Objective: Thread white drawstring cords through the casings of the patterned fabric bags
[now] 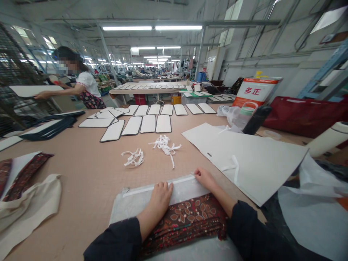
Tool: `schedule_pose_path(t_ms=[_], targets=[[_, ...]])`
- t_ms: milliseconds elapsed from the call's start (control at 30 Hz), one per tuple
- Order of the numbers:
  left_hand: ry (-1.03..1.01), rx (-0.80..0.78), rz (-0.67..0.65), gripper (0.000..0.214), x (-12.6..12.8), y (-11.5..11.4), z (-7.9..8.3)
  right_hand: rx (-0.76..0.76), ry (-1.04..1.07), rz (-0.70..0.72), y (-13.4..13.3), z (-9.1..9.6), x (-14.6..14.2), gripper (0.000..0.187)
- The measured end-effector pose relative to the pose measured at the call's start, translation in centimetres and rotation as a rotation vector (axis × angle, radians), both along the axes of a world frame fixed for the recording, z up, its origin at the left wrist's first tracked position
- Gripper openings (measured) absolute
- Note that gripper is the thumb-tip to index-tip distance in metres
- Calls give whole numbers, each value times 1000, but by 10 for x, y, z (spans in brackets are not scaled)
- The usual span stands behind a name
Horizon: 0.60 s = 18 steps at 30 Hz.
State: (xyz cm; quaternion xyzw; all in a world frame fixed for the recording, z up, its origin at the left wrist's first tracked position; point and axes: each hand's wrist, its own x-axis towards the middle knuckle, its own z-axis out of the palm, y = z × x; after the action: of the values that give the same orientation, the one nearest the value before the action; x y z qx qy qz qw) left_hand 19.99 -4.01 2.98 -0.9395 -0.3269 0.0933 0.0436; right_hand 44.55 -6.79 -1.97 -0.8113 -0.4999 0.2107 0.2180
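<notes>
Dark sleeves frame a dark red fabric piece with a leaf pattern (pixel 187 217), which lies inside a clear plastic zip bag (pixel 130 206) at the near edge of the tan bench (pixel 89 174). Resting flat on the bag, the left hand (pixel 160 197) has its fingers stretched out just below the white zip strip (pixel 152 189). The right hand (pixel 205 178) is curled, pinching the strip's right end. Just beyond lie two loose bundles of white ribbon (pixel 133 158), and to the right a large white sheet (pixel 252 163). Farther off, white rounded panels with dark edging (pixel 148 124) sit in rows. A cream cloth (pixel 32 203) lies at the left.
</notes>
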Motion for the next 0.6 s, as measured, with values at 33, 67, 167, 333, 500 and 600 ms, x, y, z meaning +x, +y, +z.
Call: schedule_pose_path(t_ms=[33,67,167,333,500,600], targets=[[-7,8,1,42,0,0,-1,-1,-4,-1,0,0,0,9],[-12,15,3,42,0,-1,-2,-6,-10,0,1,-1,0,9],[-18,16,4,42,0,-1,-3,-35,-48,-1,3,0,-3,10],[-34,-28,21,42,-2,-1,-1,-79,-140,59,1,8,-3,10],[-86,-59,34,43,-5,-3,-5,-21,-368,156,-7,19,-30,19],[-124,-64,41,41,-6,-4,-6,115,-419,433,-15,23,-65,21]])
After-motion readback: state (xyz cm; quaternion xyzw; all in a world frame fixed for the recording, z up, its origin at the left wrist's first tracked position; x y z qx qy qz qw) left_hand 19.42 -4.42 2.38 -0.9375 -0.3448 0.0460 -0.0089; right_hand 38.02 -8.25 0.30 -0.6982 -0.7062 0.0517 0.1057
